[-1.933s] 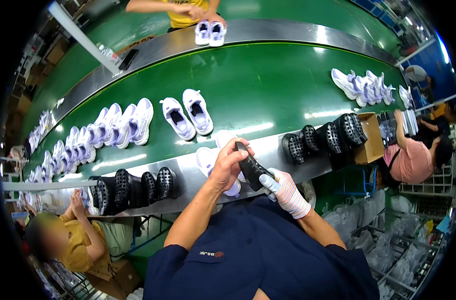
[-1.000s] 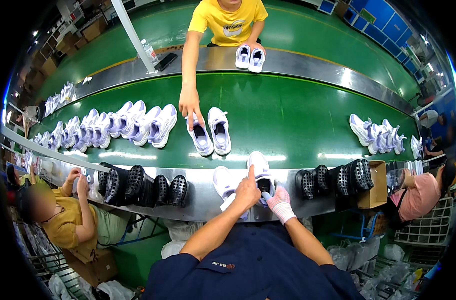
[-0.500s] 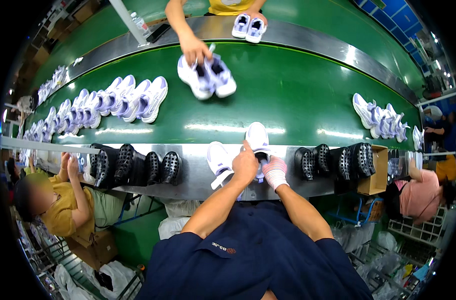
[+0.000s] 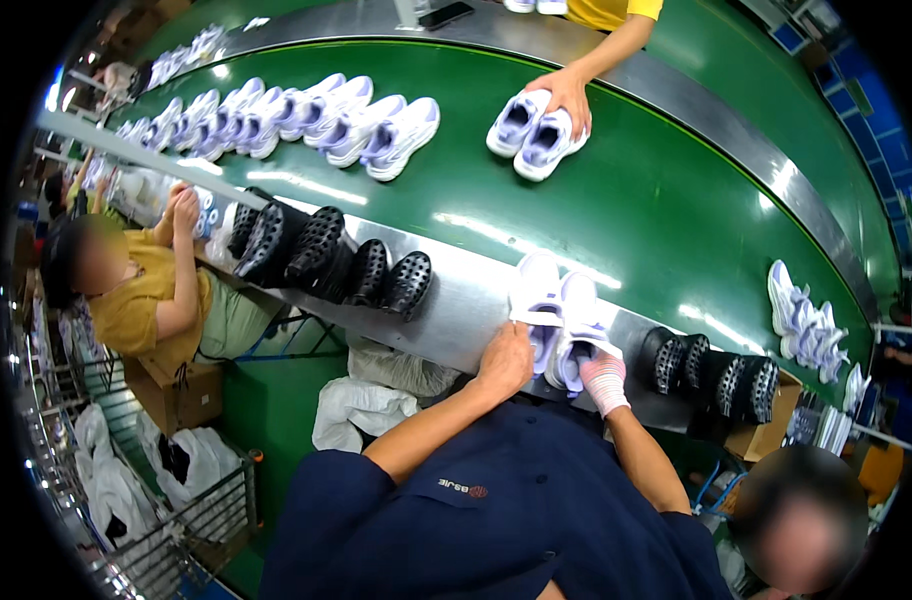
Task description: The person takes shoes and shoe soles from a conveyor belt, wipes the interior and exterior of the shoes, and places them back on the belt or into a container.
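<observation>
Two white-and-lavender sneakers stand side by side at the metal ledge in front of me, toes pointing away. My left hand [image 4: 507, 362] is closed at the side of the left sneaker [image 4: 536, 287], its fingertips pinching the white strap across the opening. The right sneaker [image 4: 578, 300] has its strap loose at the collar. My right hand [image 4: 604, 382], in a pink-and-white striped glove, grips this shoe's collar; some of its fingers are hidden by the shoe.
Black studded shoe forms [image 4: 321, 245] stand on the ledge [image 4: 456, 290] to the left, more forms [image 4: 721, 370] to the right. Sneakers line the green belt [image 4: 456, 190]. Across it, a co-worker's hand [image 4: 566, 100] holds a sneaker pair. Another person [image 4: 146, 290] sits at left.
My left hand has gone from the right sneaker to the left one, and the two shoes now stand closer together. The co-worker's sneaker pair is lower on the belt. The view has turned.
</observation>
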Demonstrator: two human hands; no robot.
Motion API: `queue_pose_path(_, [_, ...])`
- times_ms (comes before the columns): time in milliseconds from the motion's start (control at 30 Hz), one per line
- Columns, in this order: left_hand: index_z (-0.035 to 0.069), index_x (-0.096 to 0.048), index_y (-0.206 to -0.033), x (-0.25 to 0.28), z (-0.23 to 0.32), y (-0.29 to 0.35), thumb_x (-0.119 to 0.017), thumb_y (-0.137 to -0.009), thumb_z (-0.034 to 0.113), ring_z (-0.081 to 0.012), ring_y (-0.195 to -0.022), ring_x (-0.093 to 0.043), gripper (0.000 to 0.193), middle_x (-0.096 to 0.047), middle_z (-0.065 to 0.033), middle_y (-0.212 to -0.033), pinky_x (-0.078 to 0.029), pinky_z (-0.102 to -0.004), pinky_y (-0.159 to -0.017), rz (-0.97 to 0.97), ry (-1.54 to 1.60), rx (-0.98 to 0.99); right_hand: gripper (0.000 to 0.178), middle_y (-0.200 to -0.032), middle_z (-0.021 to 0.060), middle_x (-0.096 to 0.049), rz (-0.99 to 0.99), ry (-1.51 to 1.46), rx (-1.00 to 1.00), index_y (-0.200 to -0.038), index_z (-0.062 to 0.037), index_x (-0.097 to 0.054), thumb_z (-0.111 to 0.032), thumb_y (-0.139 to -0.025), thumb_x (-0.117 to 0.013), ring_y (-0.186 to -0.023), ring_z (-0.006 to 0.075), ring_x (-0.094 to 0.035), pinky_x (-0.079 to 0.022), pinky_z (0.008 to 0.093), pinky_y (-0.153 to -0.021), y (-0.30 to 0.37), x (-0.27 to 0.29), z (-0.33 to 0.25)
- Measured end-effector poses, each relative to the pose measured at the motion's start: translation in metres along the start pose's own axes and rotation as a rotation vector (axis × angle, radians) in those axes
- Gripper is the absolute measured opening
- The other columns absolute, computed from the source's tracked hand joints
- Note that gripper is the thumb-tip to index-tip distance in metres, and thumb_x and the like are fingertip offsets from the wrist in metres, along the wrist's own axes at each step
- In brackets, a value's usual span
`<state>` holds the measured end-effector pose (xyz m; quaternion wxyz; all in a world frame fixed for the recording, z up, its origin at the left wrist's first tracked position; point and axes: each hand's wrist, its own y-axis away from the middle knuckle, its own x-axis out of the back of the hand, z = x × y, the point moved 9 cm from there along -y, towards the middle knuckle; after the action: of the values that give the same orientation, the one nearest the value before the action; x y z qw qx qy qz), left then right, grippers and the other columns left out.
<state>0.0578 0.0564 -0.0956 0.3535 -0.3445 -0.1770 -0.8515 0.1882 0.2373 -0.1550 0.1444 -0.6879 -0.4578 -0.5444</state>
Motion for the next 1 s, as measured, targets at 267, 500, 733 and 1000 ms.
queue_pose_path(267, [0.005,-0.067,-0.107,0.206,-0.084,0.043,-0.068,-0.095,0.029,-0.0366,-0.083,-0.069,0.027,-0.070,-0.0158,-0.095,-0.054,-0.0468,-0.070,0.489,-0.357,0.245,0.042,-0.088,0.0221,-0.073,-0.302,-0.149,-0.155,-0.101,0.0004,-0.071,-0.039,-0.087,-0.073,-0.081,0.0366,-0.072,-0.055,0.0414,-0.074,0.047,0.079,-0.021])
queue_pose_path(500, [0.003,-0.064,-0.116,0.220,-0.165,0.031,-0.073,-0.091,0.038,-0.0383,-0.080,-0.070,0.043,-0.069,-0.0165,-0.095,-0.056,-0.0480,-0.068,0.383,-0.611,0.458,0.022,-0.073,0.0184,-0.069,-0.225,-0.412,0.067,-0.095,-0.0002,-0.070,-0.022,-0.091,-0.070,-0.064,0.0259,-0.067,-0.052,0.0369,-0.064,0.055,0.106,-0.132])
queue_pose_path(733, [0.003,-0.068,-0.113,0.259,-0.050,0.051,-0.081,-0.084,0.023,-0.0308,-0.067,-0.064,0.037,-0.063,-0.0118,-0.079,-0.051,-0.0420,-0.059,0.626,-0.355,0.133,0.031,-0.090,0.0169,-0.074,-0.170,-0.587,0.014,-0.109,0.0001,-0.068,-0.026,-0.092,-0.071,-0.083,0.0249,-0.073,-0.055,0.0369,-0.076,0.048,0.094,-0.167])
queue_pose_path(1000, [0.001,-0.067,-0.113,0.202,0.070,0.042,-0.081,-0.081,0.013,-0.0198,-0.056,-0.054,0.036,-0.054,-0.0067,-0.072,-0.043,-0.0326,-0.051,0.331,0.162,-0.396,0.026,-0.095,0.0041,-0.068,-0.547,-1.724,-0.228,-0.112,-0.0047,-0.064,-0.024,-0.094,-0.070,-0.080,0.0162,-0.068,-0.058,0.0283,-0.064,0.058,0.073,-0.228])
